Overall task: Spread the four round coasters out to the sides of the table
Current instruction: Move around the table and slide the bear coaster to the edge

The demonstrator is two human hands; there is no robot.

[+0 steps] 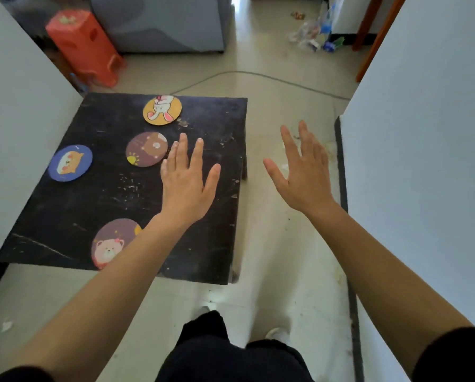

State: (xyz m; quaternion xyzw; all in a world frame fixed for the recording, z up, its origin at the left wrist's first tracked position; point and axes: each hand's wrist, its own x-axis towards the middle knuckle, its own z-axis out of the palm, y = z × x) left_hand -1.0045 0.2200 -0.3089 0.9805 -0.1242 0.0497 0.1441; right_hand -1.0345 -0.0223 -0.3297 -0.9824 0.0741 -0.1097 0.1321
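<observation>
Since the coasters belong at the table's [65, 216] sides, blue [70, 163], pink [112, 244] and yellow [162, 110] sit near edges; brown [147, 149] lies central, beside the spread, empty left hand [186, 183]; the right hand [303, 175] hovers spread off-table.

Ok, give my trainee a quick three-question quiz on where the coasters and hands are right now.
1. True or false: the left hand is gripping a coaster.
2. Which coaster lies nearest the table's far edge?
A. yellow rabbit coaster
B. blue coaster
C. pink bear coaster
3. Fill in: the right hand hovers over the ____, not the table.

Key
1. False: its fingers are spread open over bare tabletop, just right of the brown bear coaster.
2. A.
3. Floor.
</observation>
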